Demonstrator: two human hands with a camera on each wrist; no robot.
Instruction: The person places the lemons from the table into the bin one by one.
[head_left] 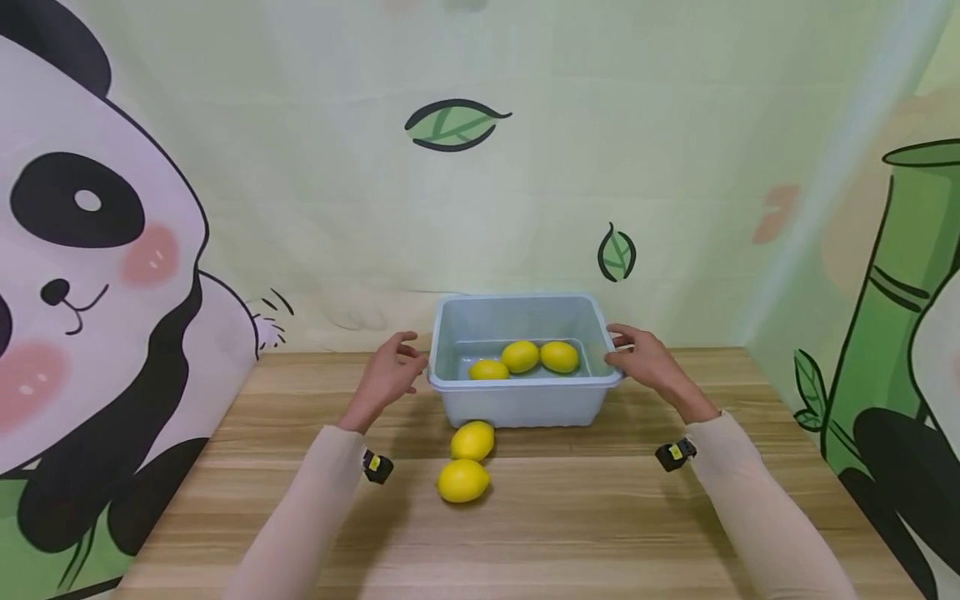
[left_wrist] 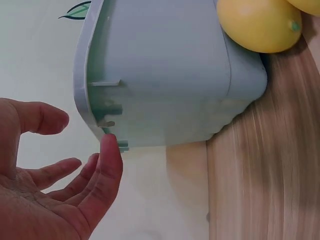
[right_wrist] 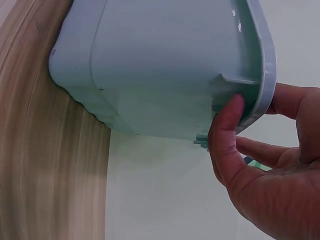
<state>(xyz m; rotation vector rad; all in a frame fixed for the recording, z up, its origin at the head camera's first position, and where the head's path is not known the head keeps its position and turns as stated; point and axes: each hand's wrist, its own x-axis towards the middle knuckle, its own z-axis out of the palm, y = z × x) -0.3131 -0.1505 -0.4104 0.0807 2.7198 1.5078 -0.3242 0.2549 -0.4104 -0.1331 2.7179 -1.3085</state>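
Observation:
A pale blue plastic bin (head_left: 517, 404) stands upright at the back of the table, with three yellow lemons (head_left: 521, 357) lying inside it. My left hand (head_left: 386, 371) is beside the bin's left end. In the left wrist view its thumb stands apart from the rim (left_wrist: 80, 85), and one fingertip is right at the rim's lower edge. At the opposite end, my right hand (head_left: 640, 358) holds the rim, its fingers bent up beneath the lip and its thumb on the outer side, as the right wrist view shows.
Two more lemons lie on the wooden table (head_left: 570, 517) in front of the bin, one lemon (head_left: 472, 442) close to its front wall and another lemon (head_left: 462, 482) nearer me. Behind the bin hangs a green printed backdrop (head_left: 322, 183).

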